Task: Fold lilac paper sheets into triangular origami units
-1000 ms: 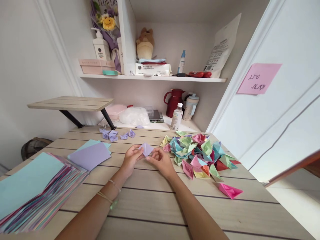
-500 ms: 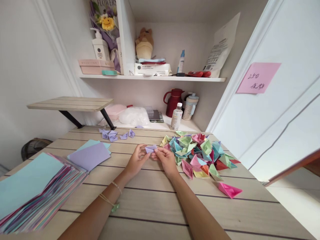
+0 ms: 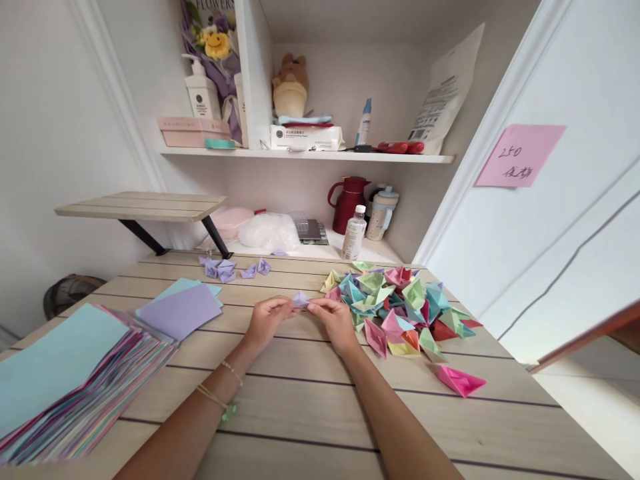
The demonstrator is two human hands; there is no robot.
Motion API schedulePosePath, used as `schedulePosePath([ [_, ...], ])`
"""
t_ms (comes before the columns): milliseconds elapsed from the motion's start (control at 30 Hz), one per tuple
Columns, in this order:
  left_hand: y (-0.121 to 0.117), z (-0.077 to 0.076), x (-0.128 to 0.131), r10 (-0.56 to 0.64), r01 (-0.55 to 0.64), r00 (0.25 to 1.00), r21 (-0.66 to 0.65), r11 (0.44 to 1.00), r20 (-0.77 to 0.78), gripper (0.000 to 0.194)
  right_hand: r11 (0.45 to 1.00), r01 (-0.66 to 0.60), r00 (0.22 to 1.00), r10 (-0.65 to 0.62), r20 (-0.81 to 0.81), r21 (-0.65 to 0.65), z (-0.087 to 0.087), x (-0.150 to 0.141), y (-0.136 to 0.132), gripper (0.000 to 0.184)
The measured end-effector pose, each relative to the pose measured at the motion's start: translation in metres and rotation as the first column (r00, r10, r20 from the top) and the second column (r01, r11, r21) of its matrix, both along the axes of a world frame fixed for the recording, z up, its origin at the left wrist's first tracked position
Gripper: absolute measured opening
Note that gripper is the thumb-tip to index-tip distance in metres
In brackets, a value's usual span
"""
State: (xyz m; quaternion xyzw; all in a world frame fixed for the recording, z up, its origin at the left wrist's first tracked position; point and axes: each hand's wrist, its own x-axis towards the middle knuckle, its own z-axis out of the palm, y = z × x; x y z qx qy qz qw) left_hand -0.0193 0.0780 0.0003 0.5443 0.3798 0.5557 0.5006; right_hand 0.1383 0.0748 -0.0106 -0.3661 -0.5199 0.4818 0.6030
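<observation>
A small lilac paper boat (image 3: 300, 299) is pinched between both hands, just above the slatted wooden table (image 3: 300, 407). My left hand (image 3: 267, 323) grips its left end, fingers closed. At the opposite end, my right hand (image 3: 334, 321) holds it between thumb and fingers. To the right lies a heap of folded paper boats (image 3: 373, 293) in many colours. Several small lilac paper boats (image 3: 225, 270) sit near the back edge, left of my hands.
A thick stack of coloured paper (image 3: 65, 373) fills the left side, with loose lilac sheets (image 3: 180, 312) beside it. One pink boat (image 3: 461, 381) lies apart at right. Behind stand a raised wooden shelf (image 3: 143, 205), a plastic bottle (image 3: 354, 233) and a red jug (image 3: 347, 205).
The lilac paper has gone from a flat diamond, through a narrower folded form, to a small boat shape with its ends drawn outward. My right hand has shifted slightly right.
</observation>
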Motion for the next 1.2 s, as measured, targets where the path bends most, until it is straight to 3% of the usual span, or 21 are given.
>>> schedulePosePath([
  [167, 0.002, -0.001, 0.001, 0.066, -0.066, 0.998, -0.020, 0.998, -0.002, 0.027, 0.999, -0.001, 1.000, 0.000, -0.007, -0.049, 0.001, -0.002, -0.001, 0.014],
  [300, 0.003, -0.004, 0.001, -0.010, 0.010, 1.000, -0.085, 0.996, 0.003, 0.048, 0.998, -0.038, 0.999, 0.038, -0.015, -0.054, -0.001, -0.002, 0.000, 0.012],
  [467, 0.004, -0.007, 0.000, -0.085, 0.079, 0.995, -0.102, 0.992, -0.055, 0.029, 0.993, -0.093, 0.993, 0.097, 0.065, -0.070, -0.002, -0.003, -0.001, 0.014],
  [633, 0.003, -0.009, -0.001, -0.064, 0.053, 0.996, -0.153, 0.987, -0.064, 0.027, 0.980, -0.152, 0.983, 0.137, -0.120, -0.125, -0.002, -0.003, 0.000, 0.040],
  [900, 0.004, -0.009, -0.002, -0.111, 0.097, 0.987, -0.110, 0.989, -0.121, 0.026, 0.968, -0.165, 0.982, 0.143, -0.127, -0.189, -0.006, -0.002, 0.007, 0.030],
  [1033, 0.005, -0.008, -0.002, -0.065, 0.055, 0.993, -0.104, 0.993, -0.099, 0.025, 0.967, -0.161, 0.980, 0.133, -0.151, -0.199, -0.004, -0.002, 0.006, 0.040],
  [1200, 0.004, -0.006, -0.001, -0.010, 0.003, 0.999, -0.148, 0.989, -0.047, 0.024, 0.972, -0.103, 0.987, 0.074, -0.142, -0.209, 0.000, -0.004, 0.004, 0.037],
])
